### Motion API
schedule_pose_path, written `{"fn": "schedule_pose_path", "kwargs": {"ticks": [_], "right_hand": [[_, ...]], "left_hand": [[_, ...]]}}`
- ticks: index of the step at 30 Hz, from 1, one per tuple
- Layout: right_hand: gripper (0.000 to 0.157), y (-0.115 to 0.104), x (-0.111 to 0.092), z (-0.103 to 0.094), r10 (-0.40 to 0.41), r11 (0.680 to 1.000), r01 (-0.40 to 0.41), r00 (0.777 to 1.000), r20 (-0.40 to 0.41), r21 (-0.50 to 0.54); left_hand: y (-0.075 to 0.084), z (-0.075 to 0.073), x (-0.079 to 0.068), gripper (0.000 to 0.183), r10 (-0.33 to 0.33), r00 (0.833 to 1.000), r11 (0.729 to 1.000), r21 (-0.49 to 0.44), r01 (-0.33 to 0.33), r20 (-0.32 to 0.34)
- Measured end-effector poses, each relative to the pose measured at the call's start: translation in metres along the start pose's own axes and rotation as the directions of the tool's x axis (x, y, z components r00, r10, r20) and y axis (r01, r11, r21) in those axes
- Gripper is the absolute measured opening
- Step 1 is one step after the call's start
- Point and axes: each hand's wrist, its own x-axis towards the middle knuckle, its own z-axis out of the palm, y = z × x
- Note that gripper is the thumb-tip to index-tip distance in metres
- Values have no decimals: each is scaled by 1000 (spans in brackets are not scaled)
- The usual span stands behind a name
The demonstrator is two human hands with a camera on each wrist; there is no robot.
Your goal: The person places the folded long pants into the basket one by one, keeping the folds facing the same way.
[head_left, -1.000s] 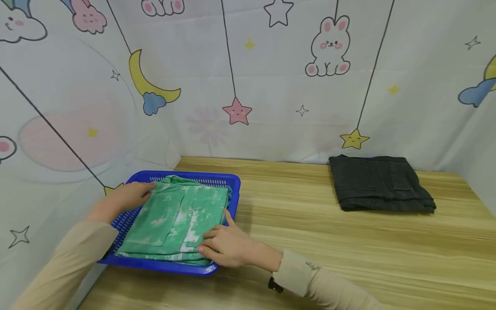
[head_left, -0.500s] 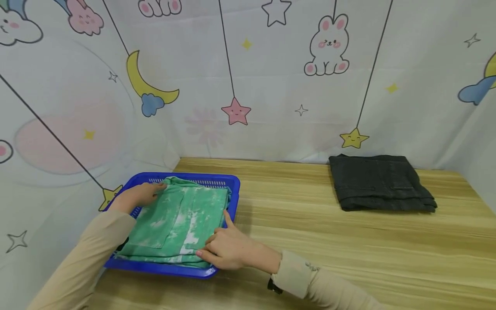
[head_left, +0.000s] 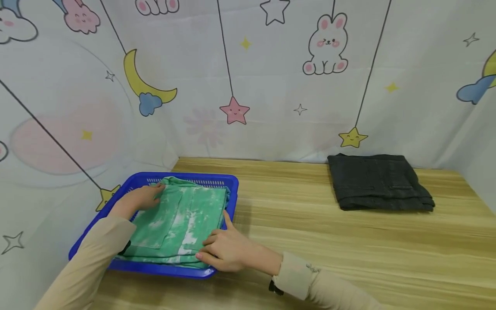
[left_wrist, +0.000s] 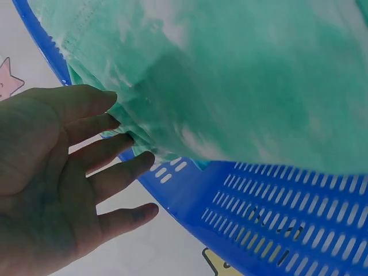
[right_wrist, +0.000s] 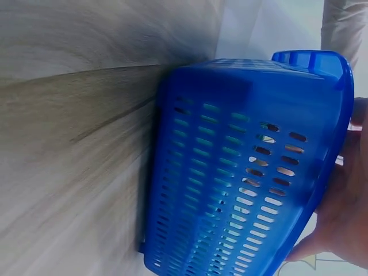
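Folded green-and-white tie-dye trousers (head_left: pixel 174 221) lie in a blue slotted plastic basket (head_left: pixel 162 269) at the left of the table. My left hand (head_left: pixel 140 201) reaches over the basket's left side to the trousers' far left corner. In the left wrist view that left hand (left_wrist: pixel 69 167) has its fingers spread and loosely straight, the tips at the cloth's edge. My right hand (head_left: pixel 229 249) rests at the trousers' near right corner, over the basket's right rim, index finger extended. From the right wrist, the basket wall (right_wrist: pixel 230 144) hides most of the fingers.
Folded black jeans (head_left: pixel 379 183) lie at the back right of the wood-grain table (head_left: pixel 286 206). White curtains (head_left: pixel 271 77) with cartoon prints stand behind the table and along its left and right sides.
My left hand has moved a little to the right onto the trousers' corner, its forearm now across the basket's left side. The right hand has barely moved; trousers and basket look the same.
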Motion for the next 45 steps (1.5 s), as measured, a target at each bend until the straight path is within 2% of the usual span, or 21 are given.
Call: {"fn": "schedule_pose_path", "kwargs": {"ticks": [7, 12, 17, 28, 37, 40, 45], "right_hand": [[46, 0, -6, -4, -27, 999, 26, 999, -31, -24], [45, 2, -12, -9, -41, 998, 38, 998, -57, -47], [43, 4, -20, -12, -38, 998, 35, 996, -79, -43], [43, 13, -38, -21, -5, 1000, 4, 995, -98, -15], [38, 26, -55, -29, 50, 998, -47, 992, -120, 29], [38, 30, -59, -29, 75, 996, -69, 989, -128, 47], [38, 35, -65, -29, 104, 993, -95, 985, -141, 71]], "left_hand": [[9, -1, -10, 49, -7, 997, 1000, 27, 9, -70], [26, -7, -21, 46, 24, 990, 998, 53, -16, -138], [38, -10, -26, 46, 61, 977, 997, 61, -50, -204], [81, -19, -34, 46, 166, 926, 983, 125, -131, -339], [115, -30, -30, 46, 302, 850, 952, 189, -242, -432], [124, -32, -27, 46, 327, 839, 943, 199, -265, -435], [134, -33, -23, 45, 349, 832, 936, 200, -290, -430]]}}
